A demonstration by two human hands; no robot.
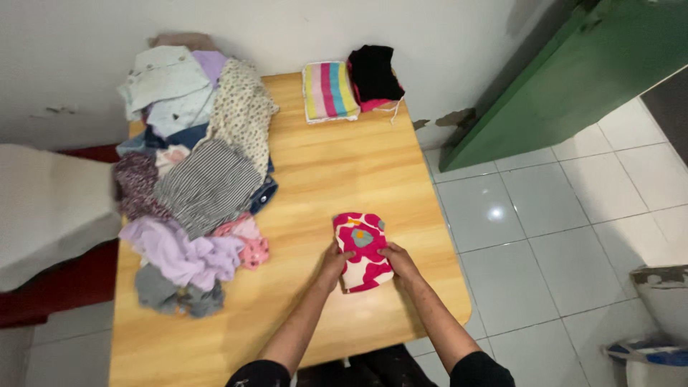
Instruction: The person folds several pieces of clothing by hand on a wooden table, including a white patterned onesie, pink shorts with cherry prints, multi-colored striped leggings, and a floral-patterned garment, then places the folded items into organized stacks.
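— While you look from above, what is the biggest thing here?

— It is the wooden table (322, 172), light in colour, which stands against the white wall. On the right of it is a white tiled floor (559, 229) and a green door (573, 79) that leans open. On the left edge of the view there is a pale cushion or mattress (50, 208).

— And what lies on the table?

— A big pile of unfolded clothes (193, 172) covers the left half: pale green, flowered, striped grey, lilac and pink pieces, all mixed. At the far edge, near the wall, a folded striped cloth (328, 91) lies just beside a folded black garment (373, 73). Between these and the hands the wood is bare, so nothing stands in the way.

— Where is the cloth in the hands?

— The small pink and white patterned cloth (362, 251) lies flat near the front right part of the table, well apart from the pile. It is folded into a narrow shape, and its long axis goes from the person away toward the wall, a little tilted to the left.

— How are the hands?

— The left hand (335, 261) presses on the left edge of it, and the right hand (400, 263) holds the right edge with bent fingers. Both touch the near half.

— Any containers?

— Only a white bin (656, 337) at the lower right on the floor; I cannot tell what is inside.
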